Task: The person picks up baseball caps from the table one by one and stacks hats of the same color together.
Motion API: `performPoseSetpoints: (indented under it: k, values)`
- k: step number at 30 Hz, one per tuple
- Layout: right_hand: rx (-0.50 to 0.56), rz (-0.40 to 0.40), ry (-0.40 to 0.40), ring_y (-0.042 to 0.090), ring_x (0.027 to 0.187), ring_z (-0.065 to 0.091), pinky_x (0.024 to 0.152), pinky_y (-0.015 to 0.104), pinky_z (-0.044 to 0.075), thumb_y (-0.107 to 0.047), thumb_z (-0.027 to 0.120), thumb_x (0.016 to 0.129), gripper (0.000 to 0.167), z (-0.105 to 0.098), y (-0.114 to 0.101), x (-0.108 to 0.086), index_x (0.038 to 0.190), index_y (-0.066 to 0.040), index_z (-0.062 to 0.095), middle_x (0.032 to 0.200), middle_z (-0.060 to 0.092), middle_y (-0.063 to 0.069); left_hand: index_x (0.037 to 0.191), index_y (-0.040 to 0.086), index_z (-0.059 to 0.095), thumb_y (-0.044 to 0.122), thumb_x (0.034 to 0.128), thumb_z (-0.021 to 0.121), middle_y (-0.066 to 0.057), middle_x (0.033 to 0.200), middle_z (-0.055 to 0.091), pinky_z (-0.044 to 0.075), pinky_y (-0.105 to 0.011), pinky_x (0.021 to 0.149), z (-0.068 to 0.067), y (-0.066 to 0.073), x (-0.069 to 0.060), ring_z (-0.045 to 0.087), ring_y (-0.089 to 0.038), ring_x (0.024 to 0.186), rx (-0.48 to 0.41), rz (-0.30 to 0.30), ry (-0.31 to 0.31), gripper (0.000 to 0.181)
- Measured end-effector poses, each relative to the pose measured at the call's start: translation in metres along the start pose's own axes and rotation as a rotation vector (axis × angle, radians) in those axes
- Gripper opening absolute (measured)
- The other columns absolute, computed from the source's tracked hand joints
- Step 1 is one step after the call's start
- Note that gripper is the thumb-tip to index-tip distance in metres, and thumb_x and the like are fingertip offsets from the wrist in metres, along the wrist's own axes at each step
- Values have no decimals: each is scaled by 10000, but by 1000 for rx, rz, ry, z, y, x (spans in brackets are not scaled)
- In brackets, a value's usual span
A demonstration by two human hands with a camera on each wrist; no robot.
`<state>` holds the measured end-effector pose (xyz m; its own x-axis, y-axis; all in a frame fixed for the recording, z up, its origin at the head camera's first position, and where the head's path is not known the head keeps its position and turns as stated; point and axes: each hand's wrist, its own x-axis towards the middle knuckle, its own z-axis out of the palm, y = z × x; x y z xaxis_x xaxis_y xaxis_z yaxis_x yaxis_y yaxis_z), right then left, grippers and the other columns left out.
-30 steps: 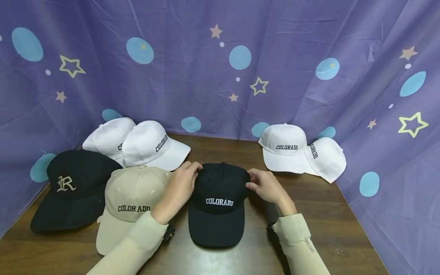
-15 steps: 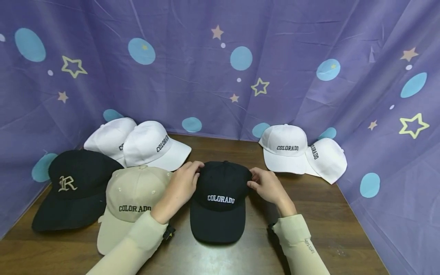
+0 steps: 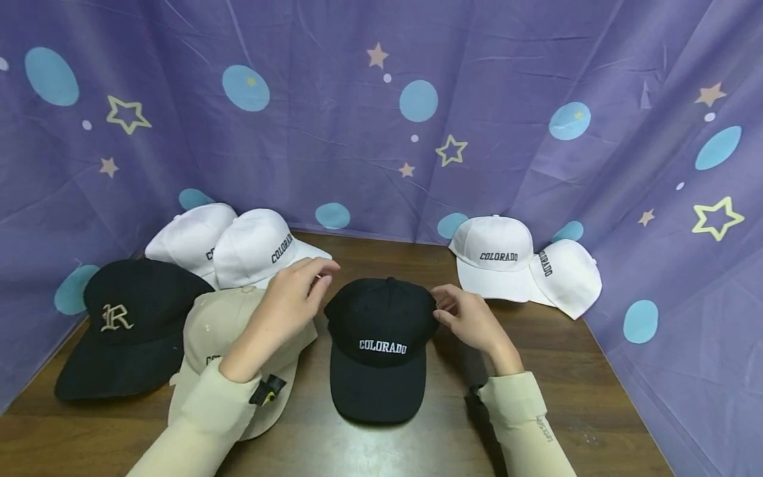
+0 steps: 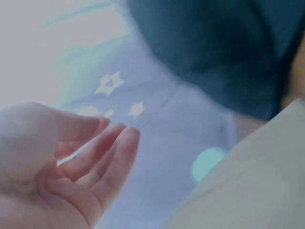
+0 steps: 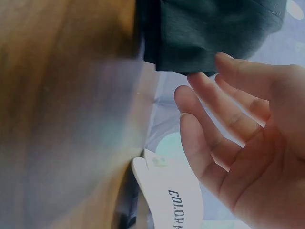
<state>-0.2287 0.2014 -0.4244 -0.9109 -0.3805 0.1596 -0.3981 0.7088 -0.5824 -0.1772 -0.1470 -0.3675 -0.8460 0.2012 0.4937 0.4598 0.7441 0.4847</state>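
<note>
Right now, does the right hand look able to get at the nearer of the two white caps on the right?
Likely yes: the right hand, relaxed beside the black cap, appears close to that white cap, with nothing visible standing between them.

The black cap (image 3: 381,318) looks matt cloth, the bench (image 3: 572,397) glossy grained wood, the backdrop (image 3: 346,152) creased, faintly shiny fabric

Fingers (image 5: 194,143) slightly bent at edge of dark cap (image 5: 209,36); white cap (image 5: 174,188), brown tabletop (image 5: 62,109).
</note>
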Motion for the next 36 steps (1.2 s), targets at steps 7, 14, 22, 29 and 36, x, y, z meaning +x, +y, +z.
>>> performPoseSetpoints:
  k: [7, 14, 22, 29, 36]
  values:
    - [2, -7, 69, 234, 919, 744, 833, 456, 604, -68, 731, 992, 334, -12, -7, -2, 1323, -48, 686, 1061, 781, 81, 1266, 85, 729, 102, 1068, 623, -89, 1124, 765, 601, -475, 831, -63, -12, 0, 723, -250, 988, 0, -5, 0, 226]
    - [31, -41, 109, 237, 906, 749, 810, 423, 608, -64, 727, 997, 294, -16, -15, -2, 1289, -35, 703, 1053, 773, 78, 1280, 111, 739, 159, 1055, 667, -87, 1178, 776, 552, -260, 812, -116, -58, -13, 756, -294, 952, 111, -20, 4, 241]
    - [39, -42, 136, 215, 898, 738, 813, 412, 603, -76, 727, 1002, 262, -15, -17, -1, 1262, -44, 721, 1058, 770, 66, 1267, 84, 734, 199, 1066, 655, -232, 1178, 736, 464, -191, 703, -173, -140, -27, 719, -330, 919, 266, -168, -14, 245]
    - [41, -52, 141, 187, 870, 731, 764, 366, 592, -70, 724, 1003, 231, -15, -16, -1, 1233, -56, 736, 1034, 769, 48, 1393, -30, 565, 306, 1153, 456, -387, 1350, 531, 393, -759, 889, -193, -208, -48, 472, -605, 1190, 283, -381, -48, 427]
    - [47, -45, 146, 180, 850, 717, 725, 337, 583, -73, 722, 1005, 217, -15, -15, -3, 1221, -54, 742, 1017, 766, 37, 1490, -80, 447, 421, 1165, 319, -453, 1434, 399, 321, -813, 955, -194, -251, -64, 370, -658, 1260, 233, -492, -99, 611]
